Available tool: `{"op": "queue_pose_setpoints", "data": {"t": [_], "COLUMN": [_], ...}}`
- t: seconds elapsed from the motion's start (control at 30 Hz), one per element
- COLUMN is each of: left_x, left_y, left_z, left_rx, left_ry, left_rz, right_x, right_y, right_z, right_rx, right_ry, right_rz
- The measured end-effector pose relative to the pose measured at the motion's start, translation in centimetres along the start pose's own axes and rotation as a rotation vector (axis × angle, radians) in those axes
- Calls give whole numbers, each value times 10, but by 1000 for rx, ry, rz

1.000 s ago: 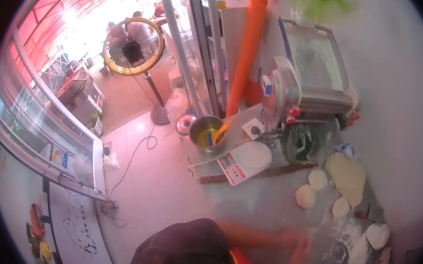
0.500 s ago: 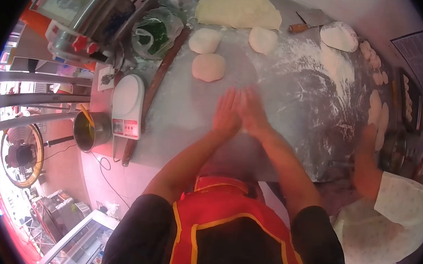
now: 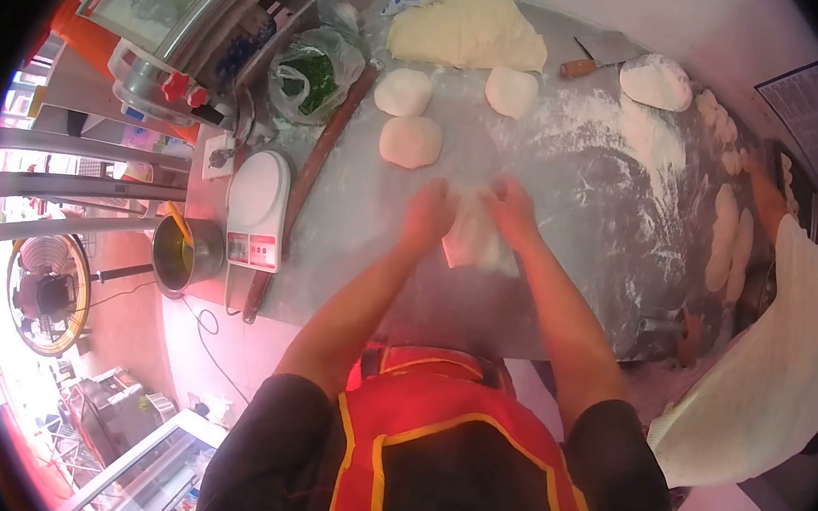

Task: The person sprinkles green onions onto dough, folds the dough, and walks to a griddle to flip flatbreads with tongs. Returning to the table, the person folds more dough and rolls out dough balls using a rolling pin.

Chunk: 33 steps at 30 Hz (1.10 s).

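So half a second ago the hands were laid side by side, almost together; now they've come apart and a floppy dough piece shows between them, low over the worktop. Left hand and right hand both look curled shut on its far corners, though blur hides the fingertips. Means the dough's spread between two grips. Closest dough ball sits just beyond the left hand, untouched.

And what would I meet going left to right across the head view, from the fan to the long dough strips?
Fan → pot → scale → left hand → dough piece → right hand → long dough strips.
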State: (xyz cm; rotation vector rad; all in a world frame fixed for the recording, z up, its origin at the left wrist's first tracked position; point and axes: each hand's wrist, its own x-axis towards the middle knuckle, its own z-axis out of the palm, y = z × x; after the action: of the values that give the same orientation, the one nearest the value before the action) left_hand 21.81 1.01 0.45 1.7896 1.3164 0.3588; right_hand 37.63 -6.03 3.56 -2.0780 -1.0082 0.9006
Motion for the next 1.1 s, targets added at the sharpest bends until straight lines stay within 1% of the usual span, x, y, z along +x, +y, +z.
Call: {"op": "queue_pose_setpoints", "data": {"t": [0.07, 0.13, 0.17, 0.23, 0.27, 0.33, 0.37, 0.43, 0.47, 0.53, 0.57, 0.63, 0.67, 0.73, 0.77, 0.83, 0.87, 0.97, 1.07, 1.1], "left_x": [16, 6, 2, -23, -40, -66, -76, -84, -86, -75, -72, -70, -65, -41, -29, -4, 3, 7, -15, -29], "left_y": [6, 37, 48, 27, 16, 6, 1, -1, -3, -12, -14, 15, 23, 8, 4, 17, 24, 34, 13, 2], "left_z": [9, -18, -30, -21, -14, -8, -5, 6, 11, 20, 22, -5, -17, -22, -22, -22, -23, -28, -44, -46], "left_rx": [-6, -43, -62, 3, 33, 330, 479, 494, 502, 545, 563, 614, 639, 293, 119, 103, 98, 232, 304, 138], "left_ry": [32, -157, -251, -112, -42, 49, 96, 68, 53, 62, 67, -80, -152, -139, -133, -205, -241, -408, -357, -419], "left_rz": [-47, -102, -127, 138, 266, 636, 819, 718, 668, 652, 645, 652, 656, 390, 252, 211, 195, 207, -14, -90], "right_x": [12, 16, 9, -19, -35, -64, -72, -78, -77, -72, -72, -71, -73, -87, -97, -117, -116, -109, -63, -48], "right_y": [-11, -15, -11, 1, 7, 16, 18, 16, 17, 20, 12, -10, -2, 25, 26, 28, 59, 45, 32, 11], "right_z": [-3, -6, -7, -9, -6, -2, -1, 2, 6, 15, 9, -8, -9, -11, -11, -12, 7, 17, 7, 2], "right_rx": [-15, 10, -32, -115, -182, -315, -343, -397, -383, -356, -386, -450, -373, -217, -101, 133, 650, 990, 938, 845], "right_ry": [-113, -234, -163, -16, 11, 67, 54, 38, 37, 42, 26, -1, 72, 202, 184, 150, 64, -52, -73, -67], "right_rz": [42, 84, -84, -414, -510, -701, -710, -734, -706, -653, -677, -727, -630, -429, -245, 130, 396, 517, 407, 311]}}
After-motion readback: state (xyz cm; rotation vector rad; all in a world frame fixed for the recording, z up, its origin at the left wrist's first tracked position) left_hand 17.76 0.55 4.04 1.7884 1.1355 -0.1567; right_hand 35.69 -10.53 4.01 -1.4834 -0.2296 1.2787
